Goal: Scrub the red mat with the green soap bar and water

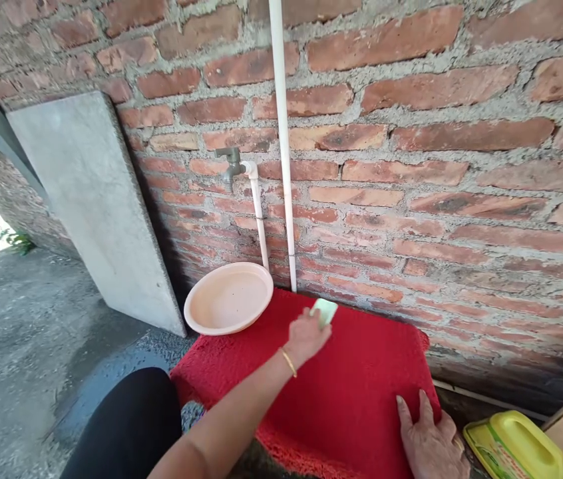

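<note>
We've a basin (229,301) left, yellow jug (521,442) right; on red cloth (361,372), our left hand (309,336) pinches the pale green bar (327,311), long axis angling wallward, rightward; our right hand (434,439) spreads its fingers.

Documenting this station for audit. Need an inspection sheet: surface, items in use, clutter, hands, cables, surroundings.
Surface: red shaggy cloth, spread out; its support is mostly hidden.
Items in use: pale green rectangular block, material unclear.
Clutter: round pale pink basin at the cloth's far left corner; yellow plastic bottle with handle off the cloth's right side.
Hands: left hand grips the block; right hand lies on the cloth's right edge, fingers spread.
Cables: nothing seen.
Surroundings: red brick wall, grey tap, white vertical pipe, grey leaning slab, wet-looking grey floor patch.
</note>
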The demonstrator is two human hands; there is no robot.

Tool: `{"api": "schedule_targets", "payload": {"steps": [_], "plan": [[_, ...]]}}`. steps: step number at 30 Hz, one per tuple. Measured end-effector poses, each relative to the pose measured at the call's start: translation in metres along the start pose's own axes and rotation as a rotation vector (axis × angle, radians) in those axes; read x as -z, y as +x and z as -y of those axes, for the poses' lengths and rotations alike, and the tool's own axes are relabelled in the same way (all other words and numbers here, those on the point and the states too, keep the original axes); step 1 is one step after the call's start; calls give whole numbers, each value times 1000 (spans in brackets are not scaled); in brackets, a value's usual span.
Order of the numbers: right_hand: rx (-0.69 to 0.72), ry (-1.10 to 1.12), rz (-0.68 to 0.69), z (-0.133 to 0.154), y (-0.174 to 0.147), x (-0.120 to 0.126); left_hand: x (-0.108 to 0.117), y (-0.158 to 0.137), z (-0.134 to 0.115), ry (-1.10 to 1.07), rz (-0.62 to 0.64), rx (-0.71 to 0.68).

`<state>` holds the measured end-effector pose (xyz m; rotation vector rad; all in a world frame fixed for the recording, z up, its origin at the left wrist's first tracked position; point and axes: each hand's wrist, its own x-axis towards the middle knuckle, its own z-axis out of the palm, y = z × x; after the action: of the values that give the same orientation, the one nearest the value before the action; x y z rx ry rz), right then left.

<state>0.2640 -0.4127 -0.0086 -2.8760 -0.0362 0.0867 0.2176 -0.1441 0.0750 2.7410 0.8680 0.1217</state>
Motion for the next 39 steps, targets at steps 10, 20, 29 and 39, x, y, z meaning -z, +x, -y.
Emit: {"api": "schedule_targets", "payload": {"steps": [10, 20, 29, 39], "plan": [[10, -8, -23, 1, -2, 0, -15, 5, 57, 168, -48, 208], [53, -78, -72, 0, -6, -1, -49, -27, -156, -169, 252, -202], [47, -78, -47, 4, -8, 5, -17, -23, -127, -245, 242, -226], [44, -44, -117, 5, -8, -1, 9, 44, 50, 44, -34, 339]]}}
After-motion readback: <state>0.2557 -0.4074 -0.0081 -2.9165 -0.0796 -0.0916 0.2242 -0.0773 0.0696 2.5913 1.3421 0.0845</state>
